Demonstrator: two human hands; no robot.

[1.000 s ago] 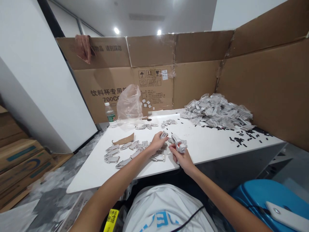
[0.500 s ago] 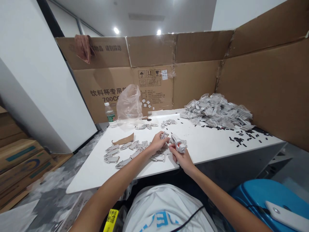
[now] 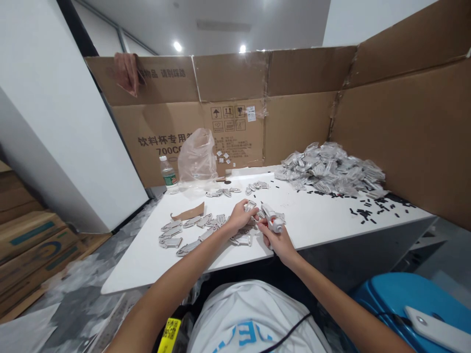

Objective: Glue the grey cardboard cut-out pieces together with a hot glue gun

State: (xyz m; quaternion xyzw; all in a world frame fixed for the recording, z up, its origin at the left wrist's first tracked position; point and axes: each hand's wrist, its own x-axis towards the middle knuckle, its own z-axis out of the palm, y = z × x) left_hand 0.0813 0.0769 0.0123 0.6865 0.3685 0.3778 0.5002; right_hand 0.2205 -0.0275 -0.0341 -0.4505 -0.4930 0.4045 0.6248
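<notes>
My right hand (image 3: pixel 273 236) is closed around a white glue gun (image 3: pixel 271 218) with a bit of red near its trigger. The gun's dark nozzle points up and away, towards the left hand. My left hand (image 3: pixel 241 215) pinches a small light grey plastic part (image 3: pixel 250 205) just left of the nozzle; whether the two touch I cannot tell. Below and left of my hands, several more grey parts (image 3: pixel 206 233) lie spread on the white table (image 3: pixel 140 264). Two small groups of such parts (image 3: pixel 256 186) sit farther back.
A heap of bagged parts (image 3: pixel 331 169) and scattered small black pieces (image 3: pixel 364 214) occupy the right side. At the back left stand a water bottle (image 3: pixel 168 174) and a translucent plastic bag (image 3: pixel 197 157). A cardboard scrap (image 3: pixel 188 212) lies on the left. Cardboard walls (image 3: pixel 301 113) close off the back and right.
</notes>
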